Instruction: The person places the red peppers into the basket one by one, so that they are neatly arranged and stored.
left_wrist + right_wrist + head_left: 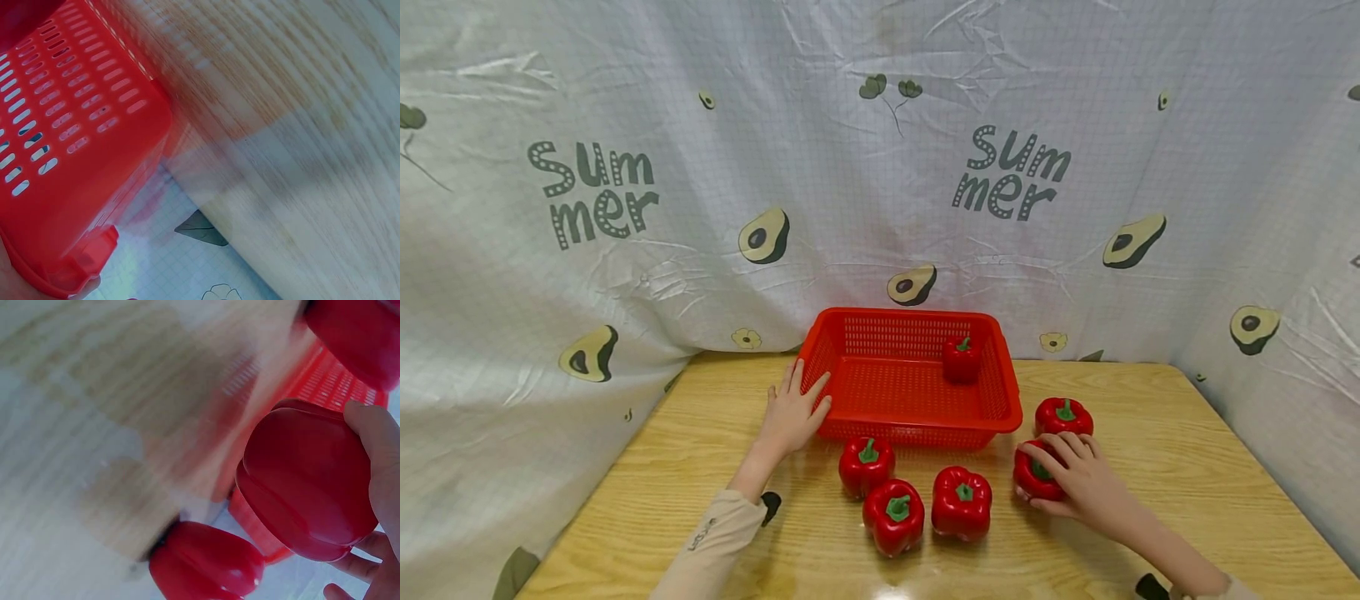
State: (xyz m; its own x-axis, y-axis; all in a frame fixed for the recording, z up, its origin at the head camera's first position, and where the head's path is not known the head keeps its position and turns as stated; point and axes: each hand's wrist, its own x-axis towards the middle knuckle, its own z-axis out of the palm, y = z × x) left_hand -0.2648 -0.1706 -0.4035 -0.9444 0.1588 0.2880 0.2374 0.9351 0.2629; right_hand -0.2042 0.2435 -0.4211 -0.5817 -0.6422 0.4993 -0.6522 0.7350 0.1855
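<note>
So the red bell pepper in hand (1028, 482) is at the right side of the table (655, 475), just in front of another red pepper (1060, 417) and near the basket's front right corner. The right hand (1086, 487) is on it from above, fingers bent over the top and thumb against the near side, so that's a proper grip. Its green stem is mostly hidden under the fingers. The right wrist view shows the thumb and some fingertips on the skin, but I honestly can't tell if the pepper is touching the wood.

The red basket (917, 431) sits further back with one pepper (961, 364) in its back right corner. The left hand (790, 417) is at the basket's left rim, fingers pretty straight and spread, thumb and index reaching over the edge. The left wrist cam only catches bits of that hand in the bottom left corner, and a dark red shape (22, 19) at the top left is too cut off to make out.

Three more peppers, (867, 469) (893, 521) (961, 507), stand in front of the basket. Right sleeve (1221, 590) is mostly out of shot. Printed cloth (850, 183) hangs behind everything.
</note>
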